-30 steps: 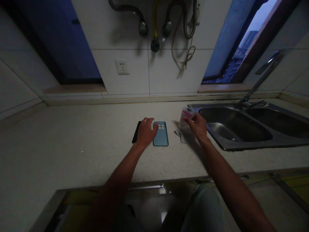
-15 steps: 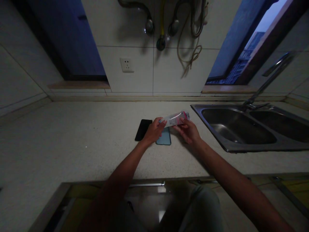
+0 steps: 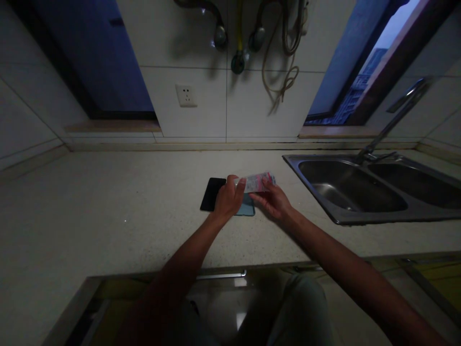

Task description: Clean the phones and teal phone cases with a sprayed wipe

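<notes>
Left hand (image 3: 227, 198) has the near end of a clear plastic packet (image 3: 255, 183) pinched, its thumb lying on top and its fingers mostly hidden behind. Right hand (image 3: 272, 201) grips the other end, thumb pressed on the pink-printed face, fingers curled underneath. So the packet stretches between the two hands, slightly tilted, its end by the right hand a little higher in view.

Just below the packet and beside the left hand lies a blue phone case (image 3: 248, 206), partly covered by that hand. On the left hand's other side a black phone (image 3: 210, 196) lies flat on the pale surface (image 3: 162, 202); whether the hand touches it is hard to tell. Beyond the right hand, well apart, is the steel sink (image 3: 338, 221).

To handle the packet well, a light pinch at both ends seems best: thin plastic would probably crease or slip under uneven pressure. Keeping the packet clear of the case would avoid dragging it, and a steady left wrist should spare the phone a nudge. Working over the surface, away from the sink, looks safer for anything loose. Dim light favours slow, small finger movements.
</notes>
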Demonstrator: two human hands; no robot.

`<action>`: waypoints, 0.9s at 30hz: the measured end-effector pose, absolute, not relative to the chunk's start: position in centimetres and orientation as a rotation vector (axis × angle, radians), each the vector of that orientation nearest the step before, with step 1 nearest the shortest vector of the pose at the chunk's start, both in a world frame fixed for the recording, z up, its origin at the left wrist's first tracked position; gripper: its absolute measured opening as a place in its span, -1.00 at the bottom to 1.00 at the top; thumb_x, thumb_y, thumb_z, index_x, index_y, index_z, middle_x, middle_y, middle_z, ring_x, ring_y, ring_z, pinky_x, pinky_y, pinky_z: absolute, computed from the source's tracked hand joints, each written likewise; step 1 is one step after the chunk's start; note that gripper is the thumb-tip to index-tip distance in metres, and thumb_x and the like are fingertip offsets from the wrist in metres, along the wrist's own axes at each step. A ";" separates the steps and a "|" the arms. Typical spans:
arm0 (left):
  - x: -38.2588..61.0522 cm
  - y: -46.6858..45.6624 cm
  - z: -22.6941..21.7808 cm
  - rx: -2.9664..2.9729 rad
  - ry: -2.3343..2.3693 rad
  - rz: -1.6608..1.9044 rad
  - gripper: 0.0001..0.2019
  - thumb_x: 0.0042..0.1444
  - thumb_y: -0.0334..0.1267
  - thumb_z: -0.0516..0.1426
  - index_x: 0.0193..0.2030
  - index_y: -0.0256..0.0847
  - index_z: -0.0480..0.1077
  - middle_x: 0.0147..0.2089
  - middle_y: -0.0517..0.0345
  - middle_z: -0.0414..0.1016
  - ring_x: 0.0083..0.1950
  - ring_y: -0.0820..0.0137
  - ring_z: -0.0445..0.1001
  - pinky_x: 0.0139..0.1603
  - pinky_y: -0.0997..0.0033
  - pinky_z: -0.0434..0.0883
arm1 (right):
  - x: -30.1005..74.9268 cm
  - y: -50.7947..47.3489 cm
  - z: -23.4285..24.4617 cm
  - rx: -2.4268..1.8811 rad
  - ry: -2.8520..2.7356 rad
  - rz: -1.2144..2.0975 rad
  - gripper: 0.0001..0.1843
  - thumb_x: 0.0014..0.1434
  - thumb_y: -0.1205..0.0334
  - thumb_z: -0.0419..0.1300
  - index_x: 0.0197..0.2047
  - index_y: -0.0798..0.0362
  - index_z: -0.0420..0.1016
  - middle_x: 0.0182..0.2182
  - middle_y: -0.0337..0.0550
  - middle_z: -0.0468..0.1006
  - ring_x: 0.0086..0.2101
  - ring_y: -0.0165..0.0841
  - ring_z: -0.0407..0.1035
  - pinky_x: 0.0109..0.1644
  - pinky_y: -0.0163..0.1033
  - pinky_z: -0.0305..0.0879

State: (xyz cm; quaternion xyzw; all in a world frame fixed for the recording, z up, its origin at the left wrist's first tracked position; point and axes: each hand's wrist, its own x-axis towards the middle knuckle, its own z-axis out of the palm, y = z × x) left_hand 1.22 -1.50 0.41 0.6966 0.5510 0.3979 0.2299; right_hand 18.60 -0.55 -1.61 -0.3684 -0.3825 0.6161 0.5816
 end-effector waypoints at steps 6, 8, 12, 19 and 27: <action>1.6 -1.4 -0.4 1.882 1.442 1.217 -0.69 0.42 0.01 -0.15 -0.17 -0.10 0.27 -0.38 0.13 0.42 -0.34 0.30 0.42 -0.23 0.32 0.29 | 18.4 -0.5 -1.6 -0.761 -0.700 1.488 -0.58 -0.12 0.09 0.56 -0.24 0.04 0.55 -0.37 -0.16 0.68 -0.37 -0.29 0.58 -0.41 -0.31 0.65; 1.7 -1.4 -0.6 1.844 1.389 1.297 -0.74 0.41 -0.07 -0.13 -0.23 -0.09 0.25 -0.38 0.15 0.40 -0.36 0.33 0.39 -0.23 0.34 0.26 | 18.3 -0.5 -1.7 -0.744 -0.673 1.479 -0.62 -0.10 0.14 0.55 -0.26 0.05 0.55 -0.41 -0.18 0.67 -0.41 -0.30 0.57 -0.44 -0.31 0.64; 1.7 -1.3 -1.1 1.776 1.270 1.418 -0.77 0.38 -0.12 -0.08 -0.29 -0.10 0.25 -0.42 0.19 0.35 -0.40 0.38 0.33 -0.26 0.36 0.23 | 18.3 -0.4 -1.8 -0.723 -0.592 1.513 -0.67 -0.08 0.22 0.53 -0.27 0.08 0.54 -0.43 -0.18 0.66 -0.47 -0.34 0.56 -0.49 -0.36 0.62; 2.7 -1.3 -0.3 1.222 0.990 1.426 -0.68 0.34 0.02 -0.12 -0.17 -0.12 0.30 -0.59 0.32 0.22 -0.65 0.48 0.10 -0.59 0.48 0.05 | 18.7 0.4 -1.9 -0.584 -0.448 1.579 -0.69 -0.02 0.27 0.49 -0.26 0.06 0.48 -0.43 -0.23 0.65 -0.51 -0.36 0.56 -0.53 -0.35 0.60; 2.7 -1.6 1.3 1.172 0.807 1.309 -0.47 0.31 0.18 -0.17 0.05 -0.20 0.31 -0.52 0.21 0.47 -0.75 0.51 0.18 -0.72 0.50 0.00 | 19.0 0.7 -1.0 -0.464 -0.360 1.522 -0.77 0.09 0.25 0.42 -0.23 0.01 0.46 -0.37 -0.24 0.68 -0.39 -0.34 0.60 -0.39 -0.29 0.64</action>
